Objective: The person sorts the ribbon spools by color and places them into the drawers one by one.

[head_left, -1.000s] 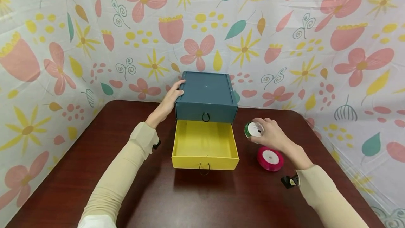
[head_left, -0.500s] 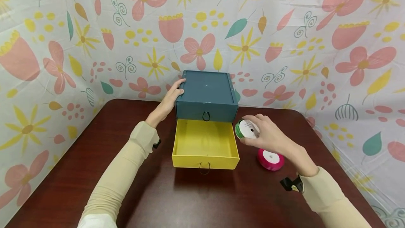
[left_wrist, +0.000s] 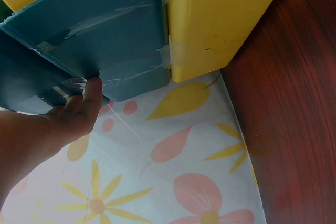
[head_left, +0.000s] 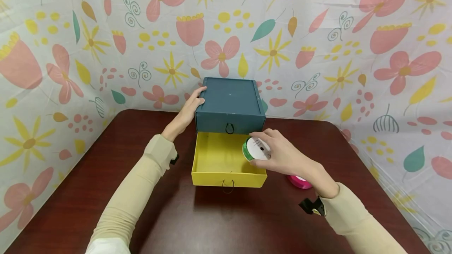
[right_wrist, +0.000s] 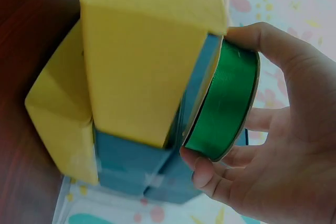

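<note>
My right hand pinches a spool of green ribbon between thumb and fingers, its white paper side facing up. In the head view the spool overlaps the right side of the pulled-out yellow drawer. The right wrist view shows the shiny green ribbon edge-on beside the drawer's yellow wall. My left hand rests against the left side of the blue drawer box, fingertips at its top edge. In the left wrist view its fingers touch the blue side wall.
A spool of pink ribbon lies on the dark wooden table, partly hidden behind the right wrist. Above the open drawer is a shut blue drawer front with a black loop pull. A flowered cloth hangs behind the table.
The right hand has carried the green ribbon spool leftward, from beside the box to over the yellow drawer's right side. The left hand stays on the box.
</note>
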Demonstrator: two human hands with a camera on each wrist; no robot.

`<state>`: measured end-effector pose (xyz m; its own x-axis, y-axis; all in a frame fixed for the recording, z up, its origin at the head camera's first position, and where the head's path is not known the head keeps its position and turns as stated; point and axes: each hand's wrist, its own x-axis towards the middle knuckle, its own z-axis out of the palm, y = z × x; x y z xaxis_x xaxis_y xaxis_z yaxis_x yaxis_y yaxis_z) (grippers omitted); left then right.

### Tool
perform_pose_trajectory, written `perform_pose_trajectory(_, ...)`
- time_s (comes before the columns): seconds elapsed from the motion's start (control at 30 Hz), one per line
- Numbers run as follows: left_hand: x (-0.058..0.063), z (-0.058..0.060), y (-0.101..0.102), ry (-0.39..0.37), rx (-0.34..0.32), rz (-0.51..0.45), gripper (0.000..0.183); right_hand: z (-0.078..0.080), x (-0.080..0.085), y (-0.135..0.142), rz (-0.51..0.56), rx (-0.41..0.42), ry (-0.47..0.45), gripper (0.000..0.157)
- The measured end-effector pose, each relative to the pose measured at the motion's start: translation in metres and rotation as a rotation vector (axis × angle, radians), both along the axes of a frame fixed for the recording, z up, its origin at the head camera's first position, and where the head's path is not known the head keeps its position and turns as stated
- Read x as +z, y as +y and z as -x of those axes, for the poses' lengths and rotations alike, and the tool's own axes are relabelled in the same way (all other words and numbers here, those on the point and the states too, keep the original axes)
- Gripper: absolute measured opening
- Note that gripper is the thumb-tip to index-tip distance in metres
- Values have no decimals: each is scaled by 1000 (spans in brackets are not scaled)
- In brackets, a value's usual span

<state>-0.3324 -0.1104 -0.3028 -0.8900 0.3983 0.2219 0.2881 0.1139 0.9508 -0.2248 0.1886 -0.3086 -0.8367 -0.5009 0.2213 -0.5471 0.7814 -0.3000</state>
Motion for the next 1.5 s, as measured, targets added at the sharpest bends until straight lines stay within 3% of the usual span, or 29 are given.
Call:
perform_pose_trajectory(0.13, -1, 3, -1, 4, 1, -9, 59, 1, -2, -14, -7, 51, 17, 69)
perform_pose_trajectory(0.37, -20, 23, -2, 15, 28, -3, 56, 6, -11, -35, -45, 82, 8, 76)
perform_pose_trajectory(0.47, -23, 24, -2, 30, 35, 0, 56, 9, -16, -42, -67, 89, 10, 77)
perform_pose_trajectory(0.57, -21, 22, -2, 27, 26, -5, 56, 13, -19, -47, -91, 87, 25, 76)
perform_pose_trajectory(0.8, -2, 2, -1, 13, 10, 10, 59, 19, -24, -56, -162, 58, 51, 75)
perform_pose_trajectory(1.13, -2, 2, -2, 12, 5, -4, 59, 21, -26, -65, -201, -2, 23, 81)
perform_pose_trajectory(1.3, -1, 2, -2, 6, 4, -2, 58, 16, -24, -63, -100, -20, -17, 68)
perform_pose_trajectory(1.4, -1, 1, -2, 17, 8, 10, 58, 7, -20, -60, 51, 8, -4, 46)
perform_pose_trajectory(1.5, -1, 0, -2, 26, 9, 17, 58, -12, -14, -60, 261, 97, -17, 24)
